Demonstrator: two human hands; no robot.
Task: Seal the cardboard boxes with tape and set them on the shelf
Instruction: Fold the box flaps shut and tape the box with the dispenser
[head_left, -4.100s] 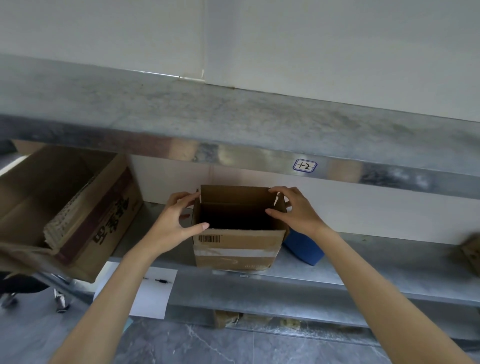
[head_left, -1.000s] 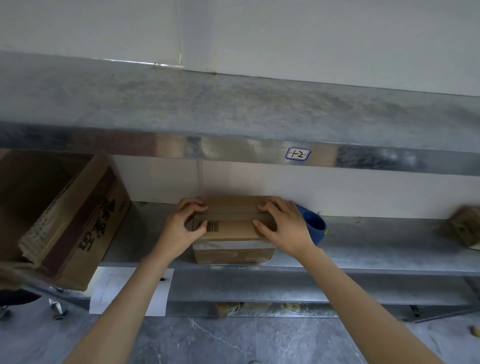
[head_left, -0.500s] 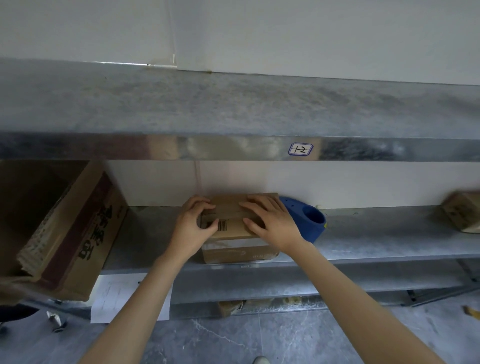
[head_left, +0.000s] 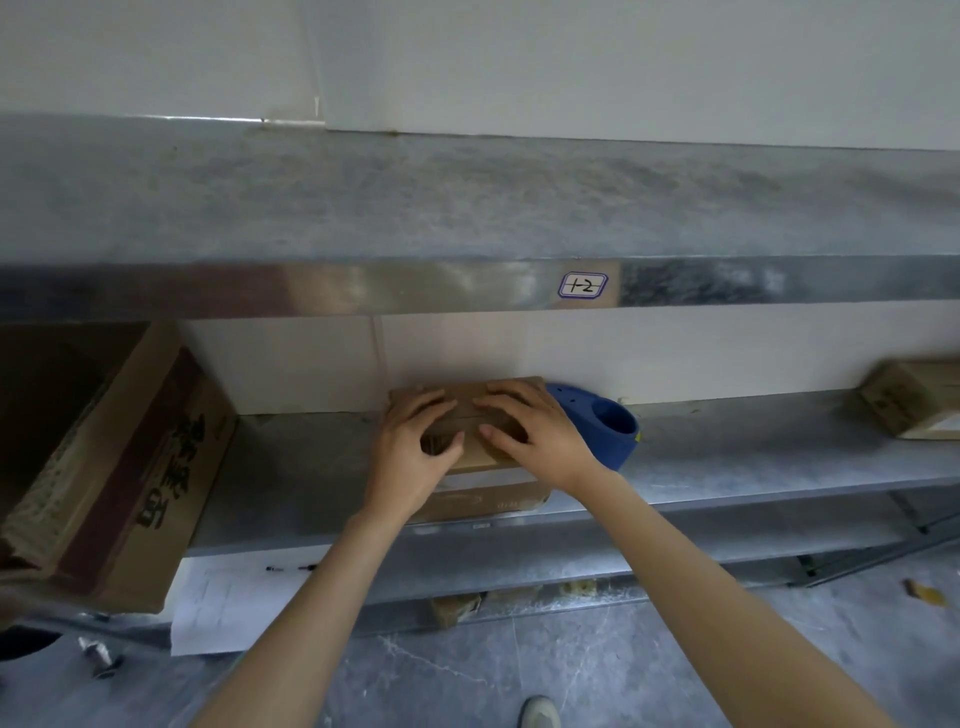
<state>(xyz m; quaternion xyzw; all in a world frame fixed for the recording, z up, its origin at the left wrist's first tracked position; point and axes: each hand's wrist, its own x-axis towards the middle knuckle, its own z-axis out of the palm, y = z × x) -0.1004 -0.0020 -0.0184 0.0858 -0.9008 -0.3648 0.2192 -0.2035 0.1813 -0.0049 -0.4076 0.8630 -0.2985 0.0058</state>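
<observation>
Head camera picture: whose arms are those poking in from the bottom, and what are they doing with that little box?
There is just one picture, taken by a camera worn on a person's head, looking forward and down. So the two arms belong to that person. The left hand and the right hand both press on top of a small cardboard box, holding its flaps down. Neither hand grips anything. The box stands on a metal shelf. Just behind it to the right lies a blue tape dispenser, probably for sealing the box. A big box is at the left, and a second small box sits far right. The hands hide the top seam, so I cannot tell if it is taped.
</observation>
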